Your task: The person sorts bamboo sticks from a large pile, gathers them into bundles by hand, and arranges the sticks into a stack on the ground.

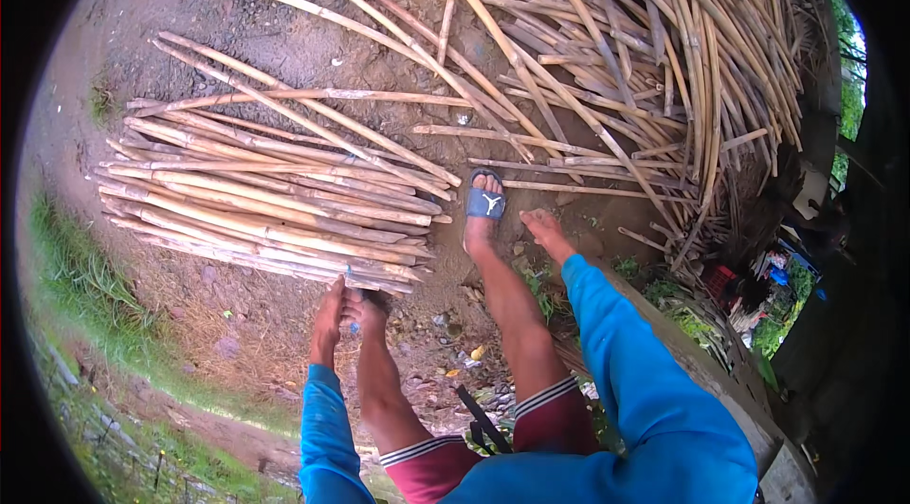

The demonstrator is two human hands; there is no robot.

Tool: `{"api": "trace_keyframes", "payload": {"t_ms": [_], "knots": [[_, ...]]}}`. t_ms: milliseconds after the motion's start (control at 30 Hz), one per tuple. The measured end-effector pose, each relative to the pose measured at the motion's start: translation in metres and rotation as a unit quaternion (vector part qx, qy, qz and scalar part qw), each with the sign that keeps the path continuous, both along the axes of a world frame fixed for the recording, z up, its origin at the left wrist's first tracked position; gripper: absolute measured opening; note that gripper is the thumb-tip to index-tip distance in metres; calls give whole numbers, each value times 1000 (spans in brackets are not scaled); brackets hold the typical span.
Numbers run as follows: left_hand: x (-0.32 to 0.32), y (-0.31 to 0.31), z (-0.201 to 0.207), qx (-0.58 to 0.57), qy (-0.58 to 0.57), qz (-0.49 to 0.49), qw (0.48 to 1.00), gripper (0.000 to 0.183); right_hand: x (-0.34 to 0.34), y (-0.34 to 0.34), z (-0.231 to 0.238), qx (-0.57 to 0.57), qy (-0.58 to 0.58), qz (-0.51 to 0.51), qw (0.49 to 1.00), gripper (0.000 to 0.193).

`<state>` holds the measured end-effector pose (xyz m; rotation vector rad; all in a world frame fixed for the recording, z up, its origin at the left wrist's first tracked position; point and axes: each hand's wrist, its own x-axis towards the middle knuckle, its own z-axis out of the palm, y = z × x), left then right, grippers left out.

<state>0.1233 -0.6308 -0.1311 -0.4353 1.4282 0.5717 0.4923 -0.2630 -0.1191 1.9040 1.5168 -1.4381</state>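
My left hand (328,316) is at the near edge of a bundle of bamboo poles (256,201) lying on the ground. Its fingers are pinched together beside a pale bluish strand (348,273) at the bundle's near right end; whether they grip the strand or a pole is too small to tell. The poles lie side by side, pointing left and right. My right hand (544,228) hangs to the right of my sandalled foot (484,203), away from the bundle. Its fingers are partly stretched out, with nothing visible in them.
Two loose poles (303,110) lie slantwise across the bundle's far side. A big heap of bamboo poles (654,39) fills the far right, some reaching toward the middle. A concrete ledge (682,352) runs along the right. Grass (81,267) borders the muddy ground on the left.
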Motion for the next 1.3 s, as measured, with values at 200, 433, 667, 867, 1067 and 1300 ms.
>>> {"api": "trace_keyframes", "payload": {"t_ms": [200, 433, 667, 867, 1067, 1300], "knots": [[50, 152, -37, 117, 83, 27, 989, 57, -44, 55, -78, 206, 108, 93, 968, 43], [84, 331, -109, 183, 102, 24, 978, 72, -59, 155, -123, 243, 43, 92, 965, 44], [91, 446, -156, 142, 97, 52, 984, 76, -28, 228, -156, 221, -21, 130, 966, 60], [89, 466, -159, 197, -56, 246, 947, 30, -24, 227, -175, 165, -25, 217, 962, 75], [110, 422, -124, 170, -98, 391, 899, 36, -28, 231, -160, 82, -24, 296, 951, 64], [109, 350, -96, 60, 59, 392, 916, 47, -62, 193, -130, 73, 143, 198, 967, 74]]}}
